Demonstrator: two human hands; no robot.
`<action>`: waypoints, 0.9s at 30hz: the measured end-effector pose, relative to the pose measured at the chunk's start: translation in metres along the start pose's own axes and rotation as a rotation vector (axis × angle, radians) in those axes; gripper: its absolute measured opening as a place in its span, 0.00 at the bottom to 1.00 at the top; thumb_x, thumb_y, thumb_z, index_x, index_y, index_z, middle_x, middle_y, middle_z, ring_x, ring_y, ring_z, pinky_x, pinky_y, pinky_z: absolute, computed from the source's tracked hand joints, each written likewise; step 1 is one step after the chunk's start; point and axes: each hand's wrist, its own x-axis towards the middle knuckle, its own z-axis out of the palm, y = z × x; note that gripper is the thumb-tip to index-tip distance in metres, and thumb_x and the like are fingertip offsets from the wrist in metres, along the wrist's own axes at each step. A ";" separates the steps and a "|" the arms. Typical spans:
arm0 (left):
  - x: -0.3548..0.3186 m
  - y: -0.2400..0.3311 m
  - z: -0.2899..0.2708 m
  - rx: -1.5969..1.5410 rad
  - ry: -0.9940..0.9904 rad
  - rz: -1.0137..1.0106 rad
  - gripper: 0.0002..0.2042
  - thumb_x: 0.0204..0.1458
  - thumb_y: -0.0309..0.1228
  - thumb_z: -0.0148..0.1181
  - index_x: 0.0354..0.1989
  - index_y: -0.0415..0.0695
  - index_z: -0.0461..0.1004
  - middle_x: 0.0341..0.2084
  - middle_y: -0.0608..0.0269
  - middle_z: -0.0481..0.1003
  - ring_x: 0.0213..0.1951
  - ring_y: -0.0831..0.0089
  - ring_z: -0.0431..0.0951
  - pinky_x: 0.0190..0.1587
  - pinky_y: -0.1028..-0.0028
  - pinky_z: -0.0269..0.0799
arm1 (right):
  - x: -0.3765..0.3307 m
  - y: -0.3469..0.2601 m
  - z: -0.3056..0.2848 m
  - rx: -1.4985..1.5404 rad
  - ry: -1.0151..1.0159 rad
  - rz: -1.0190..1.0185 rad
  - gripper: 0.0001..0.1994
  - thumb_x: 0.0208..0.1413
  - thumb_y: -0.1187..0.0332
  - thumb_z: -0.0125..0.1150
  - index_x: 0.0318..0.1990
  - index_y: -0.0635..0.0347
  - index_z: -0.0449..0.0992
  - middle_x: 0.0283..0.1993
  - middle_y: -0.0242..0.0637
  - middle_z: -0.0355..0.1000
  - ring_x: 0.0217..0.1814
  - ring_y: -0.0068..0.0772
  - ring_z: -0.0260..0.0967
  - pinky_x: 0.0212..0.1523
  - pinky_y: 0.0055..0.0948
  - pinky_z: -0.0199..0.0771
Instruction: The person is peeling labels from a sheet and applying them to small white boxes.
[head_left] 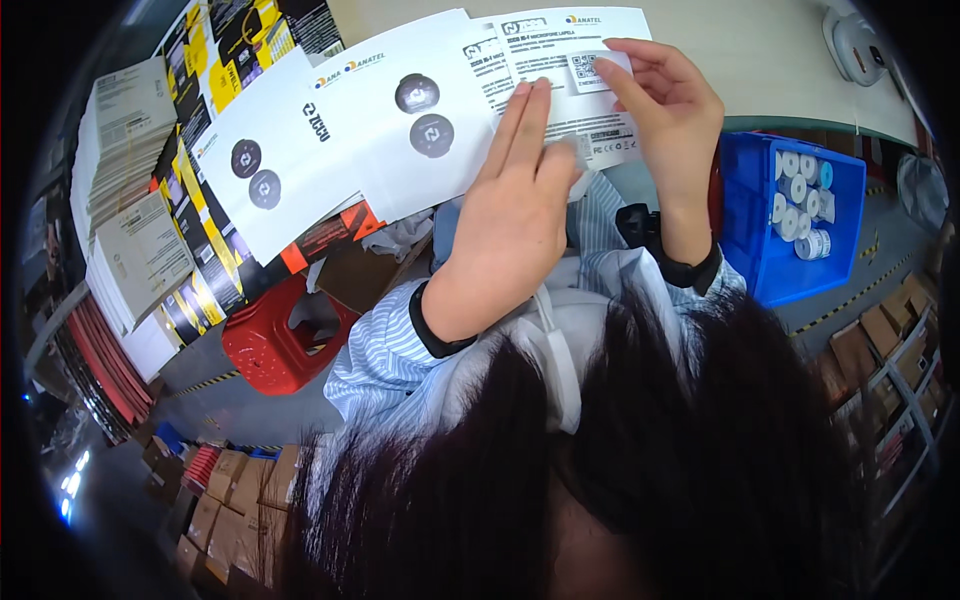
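Observation:
A small white label (590, 82) with a square code is pinched at its right edge between the thumb and forefinger of my right hand (680, 120). The label lies against a white printed card sheet (548, 65). On the lower left part of that sheet rests my left hand (515, 225), with two fingers stretched out together; its thumb side is blurred. Overlapping to the left are more white sheets with dark round pictures, one nearer (375, 160) and one farther left (290, 130). Both wrists wear black bands.
Stacked printed cards (140, 240) stand at the left on yellow-and-black printed sheets (210, 215). A red stool (265, 345) is below the table. At the right sits a blue crate (745, 220) with several tape or label rolls. A round white device (860, 50) stands on the tabletop (770, 60).

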 end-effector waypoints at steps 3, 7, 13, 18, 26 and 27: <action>0.001 -0.001 -0.001 0.051 -0.002 0.033 0.05 0.46 0.21 0.54 0.30 0.32 0.66 0.53 0.31 0.60 0.59 0.43 0.58 0.55 0.61 0.63 | -0.009 -0.002 0.000 -0.109 0.024 -0.036 0.09 0.46 0.76 0.65 0.37 0.65 0.77 0.27 0.34 0.75 0.27 0.16 0.70 0.28 0.13 0.68; 0.003 -0.002 -0.003 0.040 -0.020 0.040 0.07 0.45 0.21 0.55 0.31 0.31 0.65 0.53 0.31 0.61 0.59 0.42 0.59 0.55 0.60 0.62 | -0.015 -0.001 0.001 -0.127 0.043 -0.021 0.09 0.45 0.74 0.65 0.36 0.62 0.78 0.26 0.32 0.75 0.26 0.15 0.70 0.27 0.15 0.69; 0.004 0.001 -0.003 0.015 -0.021 0.065 0.05 0.46 0.20 0.52 0.30 0.33 0.65 0.53 0.38 0.63 0.57 0.37 0.58 0.55 0.58 0.62 | -0.016 0.001 0.003 -0.176 0.037 -0.105 0.08 0.45 0.74 0.65 0.36 0.60 0.79 0.26 0.32 0.75 0.24 0.16 0.70 0.26 0.15 0.69; 0.003 0.001 0.001 0.098 -0.071 0.119 0.09 0.39 0.20 0.52 0.33 0.35 0.68 0.51 0.43 0.66 0.55 0.32 0.60 0.53 0.54 0.64 | -0.017 0.001 0.004 -0.228 0.039 -0.142 0.08 0.45 0.75 0.64 0.35 0.60 0.78 0.27 0.33 0.74 0.24 0.17 0.70 0.25 0.15 0.69; 0.006 0.003 0.008 0.297 -0.071 0.115 0.10 0.39 0.25 0.52 0.31 0.35 0.71 0.48 0.48 0.71 0.54 0.34 0.62 0.52 0.52 0.65 | -0.016 -0.003 0.008 -0.293 0.054 -0.193 0.07 0.44 0.76 0.64 0.34 0.60 0.78 0.27 0.36 0.75 0.23 0.21 0.72 0.22 0.17 0.71; 0.007 0.003 0.007 0.294 -0.071 0.119 0.10 0.39 0.25 0.52 0.31 0.35 0.71 0.48 0.48 0.71 0.54 0.34 0.62 0.52 0.52 0.65 | -0.015 -0.005 0.005 -0.312 0.036 -0.156 0.09 0.45 0.76 0.64 0.36 0.60 0.78 0.28 0.35 0.75 0.26 0.18 0.72 0.24 0.15 0.70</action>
